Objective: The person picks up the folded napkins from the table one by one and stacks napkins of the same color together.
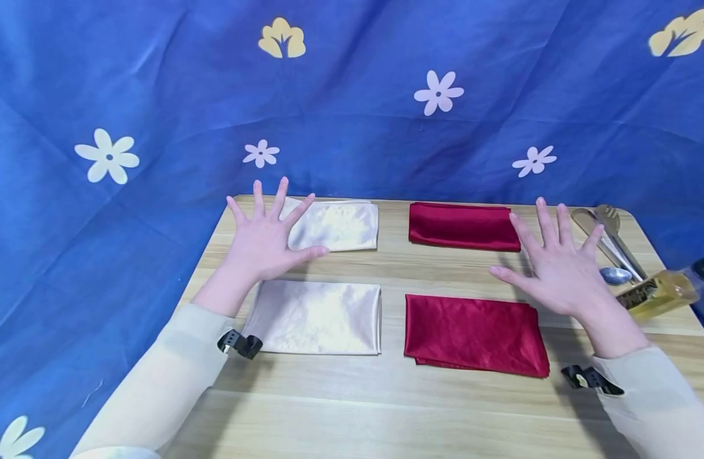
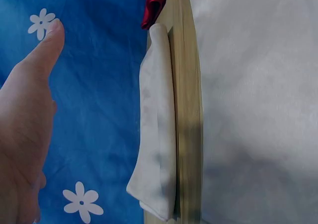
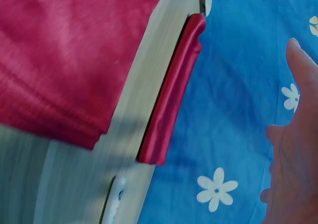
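Observation:
My left hand [image 1: 264, 241], fingers spread wide, hovers over the left side of the table between two folded white satin cloths. The far white cloth [image 1: 343, 224] is partly hidden by that hand; the near white cloth [image 1: 323, 319] lies below it. Also spread and holding nothing, my right hand [image 1: 561, 271] is above the right side, beside two folded dark red satin cloths. One red cloth [image 1: 461, 226] lies at the back, the other red cloth [image 1: 472, 331] nearer the front. In the left wrist view, the left thumb [image 2: 47, 50] points up, away from the cloths.
At the right edge lie a slotted serving utensil [image 1: 609, 220] and a spoon [image 1: 616, 276]. A bottle of yellow liquid [image 1: 667, 294] with a dark cap is beside them, close to my right forearm. Behind the wooden table [image 1: 340, 408] hangs a blue flowered curtain [image 1: 352, 83].

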